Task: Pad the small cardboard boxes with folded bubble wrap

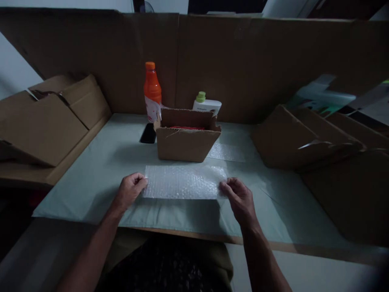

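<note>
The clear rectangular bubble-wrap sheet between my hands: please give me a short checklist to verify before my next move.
1. Left hand grips the clear rectangular bubble-wrap sheet at its left end: ok.
2. Right hand grips its right end: ok.
3. Sheet spread out between both hands: ok.
4. Open brown cardboard box apart from both hands: ok.
5. Box's red contents identifiable: cannot tell; only a strip shows.
6. White plastic bottle with green cap fully visible: not ok; the box hides its lower part.

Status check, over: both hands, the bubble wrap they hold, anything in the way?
Left hand and right hand gripping opposite ends. Bubble wrap spread between them, nothing on it. Open cardboard box just beyond.
</note>
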